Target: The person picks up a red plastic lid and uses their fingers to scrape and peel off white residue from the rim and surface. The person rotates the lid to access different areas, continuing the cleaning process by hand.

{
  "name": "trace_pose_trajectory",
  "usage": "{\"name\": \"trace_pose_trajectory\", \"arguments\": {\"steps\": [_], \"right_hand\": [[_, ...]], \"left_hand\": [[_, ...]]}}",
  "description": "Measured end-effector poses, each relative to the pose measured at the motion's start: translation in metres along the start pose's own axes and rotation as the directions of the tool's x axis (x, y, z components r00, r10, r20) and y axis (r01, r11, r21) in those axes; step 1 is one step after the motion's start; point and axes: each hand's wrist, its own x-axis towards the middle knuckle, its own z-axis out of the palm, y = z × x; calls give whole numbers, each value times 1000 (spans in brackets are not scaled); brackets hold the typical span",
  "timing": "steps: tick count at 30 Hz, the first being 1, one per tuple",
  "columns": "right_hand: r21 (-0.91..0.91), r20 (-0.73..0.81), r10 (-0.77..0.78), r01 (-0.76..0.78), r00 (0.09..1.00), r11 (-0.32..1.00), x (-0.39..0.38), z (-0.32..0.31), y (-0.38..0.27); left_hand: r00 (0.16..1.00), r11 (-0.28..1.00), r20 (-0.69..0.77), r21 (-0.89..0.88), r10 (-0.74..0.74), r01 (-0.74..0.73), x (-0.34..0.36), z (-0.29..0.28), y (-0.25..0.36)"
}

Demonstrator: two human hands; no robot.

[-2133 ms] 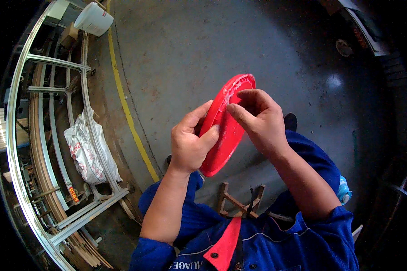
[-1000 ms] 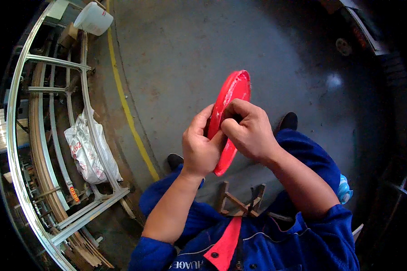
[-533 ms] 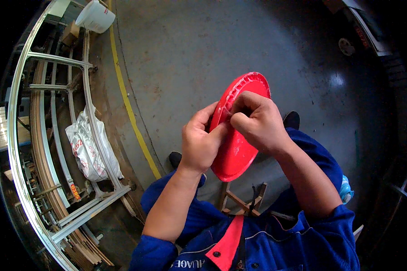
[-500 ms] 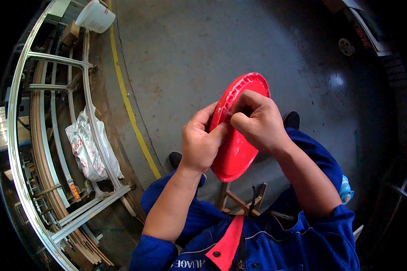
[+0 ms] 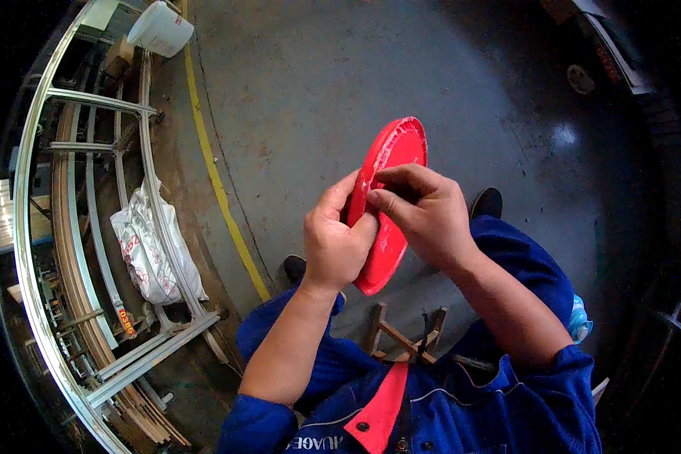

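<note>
One round red lid [image 5: 387, 248], tilted, its rim [image 5: 373, 157] streaked whitish.

We see a single red lid [image 5: 386, 261], round, shallow and plastic-looking, with a raised rim. Whitish residue [image 5: 390, 142] clings along the upper stretch of that rim, on its inner side, and paler smudges mark the red inner face. We see the lid held in the air, tipped up steeply on its edge, so that it looks like a narrow oval leaning right at the top. The left hand [image 5: 337, 246] clasps its left side, thumb over the inner face; the right hand's [image 5: 431, 212] fingertips are at the inner rim, covering the middle.
</note>
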Motion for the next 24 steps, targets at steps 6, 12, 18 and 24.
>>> {"name": "trace_pose_trajectory", "arguments": {"steps": [6, 12, 18, 24], "right_hand": [[-290, -76, -323, 289, 943, 913, 0, 1, 3], [-340, -123, -371, 312, 921, 887, -2, 8, 9], [-50, -209, -180, 173, 961, 984, -1, 13, 8], [-63, -128, -112, 105, 985, 993, 2, 5, 3]], "left_hand": [[1000, 995, 8, -97, 0, 1, 0, 4, -1], [996, 991, -19, 106, 86, -84, -1, 4, 4], [983, 971, -22, 165, 180, -174, -2, 8, 6], [993, 993, 22, -6, 115, -115, -5, 10, 6]]}}
